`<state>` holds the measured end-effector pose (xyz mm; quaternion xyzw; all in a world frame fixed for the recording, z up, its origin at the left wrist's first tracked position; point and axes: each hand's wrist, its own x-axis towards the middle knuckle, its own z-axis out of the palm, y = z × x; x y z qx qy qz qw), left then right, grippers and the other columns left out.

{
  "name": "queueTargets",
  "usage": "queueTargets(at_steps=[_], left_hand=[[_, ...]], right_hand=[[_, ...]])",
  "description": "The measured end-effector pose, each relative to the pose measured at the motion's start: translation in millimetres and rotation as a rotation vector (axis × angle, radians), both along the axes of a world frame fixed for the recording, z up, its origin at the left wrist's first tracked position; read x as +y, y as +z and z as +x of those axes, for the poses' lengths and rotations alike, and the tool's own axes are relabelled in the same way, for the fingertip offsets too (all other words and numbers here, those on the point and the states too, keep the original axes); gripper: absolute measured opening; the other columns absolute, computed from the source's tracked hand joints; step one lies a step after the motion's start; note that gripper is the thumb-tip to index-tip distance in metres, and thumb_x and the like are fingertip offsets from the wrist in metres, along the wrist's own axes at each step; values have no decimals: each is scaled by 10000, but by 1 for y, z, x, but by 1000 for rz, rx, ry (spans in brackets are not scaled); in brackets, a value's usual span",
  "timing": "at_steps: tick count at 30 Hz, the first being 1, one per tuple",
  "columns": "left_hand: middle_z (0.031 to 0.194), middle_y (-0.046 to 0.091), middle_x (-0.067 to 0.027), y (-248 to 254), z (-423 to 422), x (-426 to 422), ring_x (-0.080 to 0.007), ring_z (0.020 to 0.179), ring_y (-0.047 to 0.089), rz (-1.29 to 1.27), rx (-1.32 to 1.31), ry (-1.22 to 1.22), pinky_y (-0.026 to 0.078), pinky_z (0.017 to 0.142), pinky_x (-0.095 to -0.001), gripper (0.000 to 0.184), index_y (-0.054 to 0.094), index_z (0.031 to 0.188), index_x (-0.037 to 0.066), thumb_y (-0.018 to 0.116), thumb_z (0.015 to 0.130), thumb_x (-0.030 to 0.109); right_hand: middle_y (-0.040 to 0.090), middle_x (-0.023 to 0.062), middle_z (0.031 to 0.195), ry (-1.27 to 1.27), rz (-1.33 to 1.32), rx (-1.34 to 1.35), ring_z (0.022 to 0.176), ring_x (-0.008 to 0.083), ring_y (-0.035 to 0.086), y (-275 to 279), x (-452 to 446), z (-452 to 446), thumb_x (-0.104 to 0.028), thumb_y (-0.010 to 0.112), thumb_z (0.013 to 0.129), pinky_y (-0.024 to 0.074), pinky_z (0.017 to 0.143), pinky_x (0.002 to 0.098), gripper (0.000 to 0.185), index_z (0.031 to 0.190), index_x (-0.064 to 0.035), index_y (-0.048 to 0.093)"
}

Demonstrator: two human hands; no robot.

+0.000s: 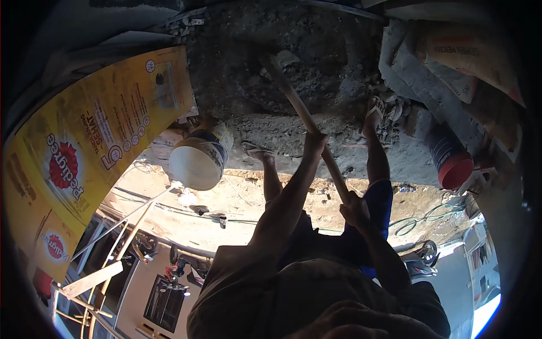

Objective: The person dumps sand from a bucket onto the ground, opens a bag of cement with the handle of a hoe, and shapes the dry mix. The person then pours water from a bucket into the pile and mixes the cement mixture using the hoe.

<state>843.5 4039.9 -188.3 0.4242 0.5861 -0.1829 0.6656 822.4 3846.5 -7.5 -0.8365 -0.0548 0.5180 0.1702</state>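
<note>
Both hands grip the wooden handle [299, 107] of a hoe, which slants across the middle of the view. Higher up the shaft, towards the tool's head, my left hand [316, 144] is closed around it. My right hand [354, 210] wraps the lower end, near my thigh. The hoe's greyish head [287, 60] rests at dark, wet-looking grey material [237, 85]; shadow partly hides its outline. My sandalled feet [375, 110] stand apart at the edge of this material.
Left of my legs sits a pale bucket [195, 164], beside a large yellow printed sheet [101, 130]. A dark bucket with a red end [451, 164] is at right, below cement bags [474, 56]. Behind me are a green hose [429, 217], wooden poles [116, 237] and motorbikes [420, 263].
</note>
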Motion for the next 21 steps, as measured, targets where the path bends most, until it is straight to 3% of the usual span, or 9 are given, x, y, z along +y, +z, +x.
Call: queueTargets(at_steps=[3,8,10,11,12,14,16,18,21], left_hand=[[714,579,-79,20,-9,-13,-213,649,626,-22,9,97,527,589,-343,247,529,889,20,688,707,72],[781,570,-73,-6,11,89,-206,651,621,164,-180,305,518,566,-332,237,524,932,25,662,742,53],[781,574,-79,-9,39,170,-201,662,616,205,-150,221,521,566,-346,241,538,971,14,655,774,92],[771,575,-82,-4,54,207,-207,642,611,267,-78,211,514,562,-347,230,560,937,-1,669,770,114],[675,613,-111,-21,63,241,-231,628,647,453,-52,132,502,533,-367,200,600,839,-25,666,783,155],[711,640,-138,-45,80,306,-254,653,670,598,-30,-41,516,558,-405,213,602,832,-44,660,766,151],[712,640,-140,-62,95,340,-261,635,670,730,5,-157,520,555,-414,212,603,832,-55,651,759,138],[706,636,-140,-72,103,352,-260,609,666,774,-35,-158,521,544,-410,206,603,827,-62,644,754,127],[702,631,-142,-75,100,308,-251,586,659,480,-115,76,522,526,-383,219,597,842,-75,644,759,122]], right_hand=[[613,235,702,51,-13,-1,708,441,636,4,-19,-8,-150,666,724,508,595,519,261,914,-26,537],[608,209,686,147,213,-45,687,429,628,-53,54,26,-136,639,754,500,565,513,244,943,-38,520],[618,203,757,137,346,-67,716,420,632,-83,116,49,-146,654,723,510,602,501,319,990,-37,517],[628,216,758,150,292,-4,752,424,641,-65,167,78,-122,633,707,522,656,501,274,938,-12,536],[634,227,791,202,451,-42,801,420,646,-76,195,89,-127,644,684,525,718,487,347,989,11,554],[622,198,747,183,673,-217,719,397,648,-101,245,102,-118,658,690,517,614,469,377,1006,43,529],[628,219,762,-16,528,239,764,396,653,-94,286,128,-111,651,694,519,672,466,361,988,70,542],[631,235,793,-42,505,230,791,395,654,-98,297,127,-116,645,700,518,702,461,346,976,69,549],[637,244,818,-9,387,148,802,395,654,-94,276,124,-129,642,703,515,710,466,340,965,67,549]])
